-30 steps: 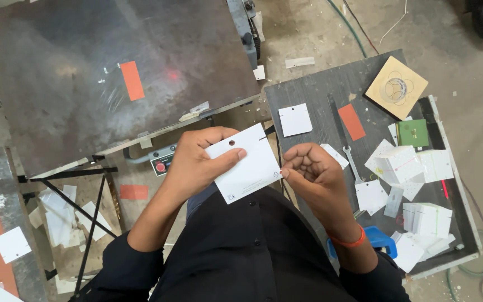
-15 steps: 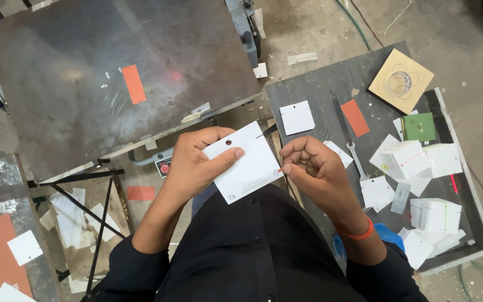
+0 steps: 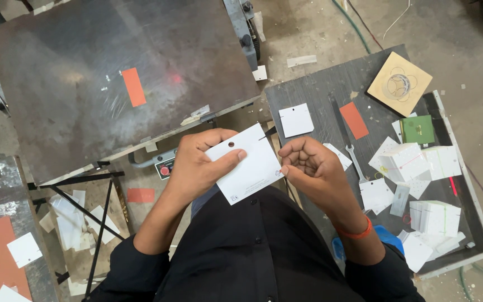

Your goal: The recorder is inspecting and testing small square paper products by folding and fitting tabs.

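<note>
White card (image 3: pixel 251 164) with a punched hole near its top edge is pinched in the left hand (image 3: pixel 197 166), thumb across its face, fingers behind; it sits in front of the person's chest, between both hands. The right hand (image 3: pixel 314 169) is curled shut, fingertips touching the card's right edge; what it pinches, if anything, is too small to make out. Above the left grip lies a worn dark metal desk (image 3: pixel 85 95) bearing an orange strip (image 3: pixel 134 87). Right of the right grip a dark board (image 3: pixel 320 95) carries a loose white card (image 3: pixel 296 119), an orange tag (image 3: pixel 354 120), a wrench (image 3: pixel 356 162), a tan square (image 3: pixel 399 84), a green card (image 3: pixel 417 130) and stacks of white cards (image 3: pixel 434 218). The floor is dusty concrete. The person's black sleeves hide the board's near edge.
</note>
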